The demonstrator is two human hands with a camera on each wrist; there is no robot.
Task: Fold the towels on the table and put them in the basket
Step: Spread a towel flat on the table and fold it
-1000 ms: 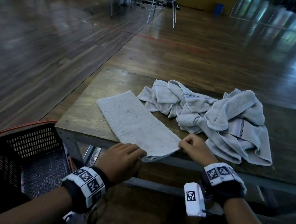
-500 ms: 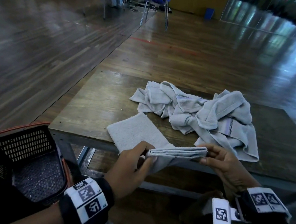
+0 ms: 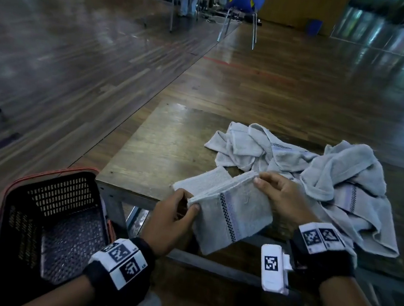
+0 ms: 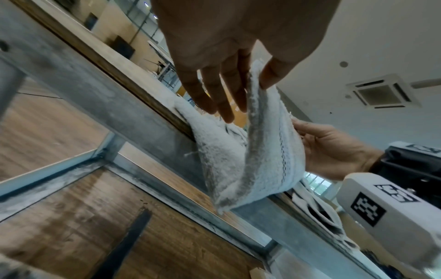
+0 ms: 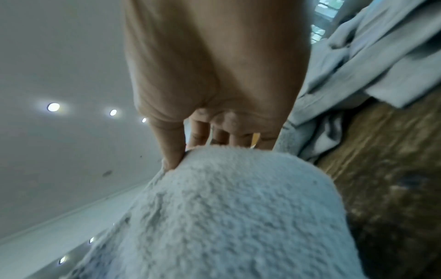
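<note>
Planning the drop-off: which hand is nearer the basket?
Left. The left hand pinches the towel's near-left corner, just right of the basket; the right hand holds the far corner, farther right over the table.

Large indoor hall, gym-like. Wide glossy wood-strip floor with a red line; lone blue chair and cabling at the far wall. Ceiling has recessed spotlights and a cassette air-conditioner.

Dim wide-angle views with floor glare, curved edges, and blurred close-up wrist pictures.
</note>
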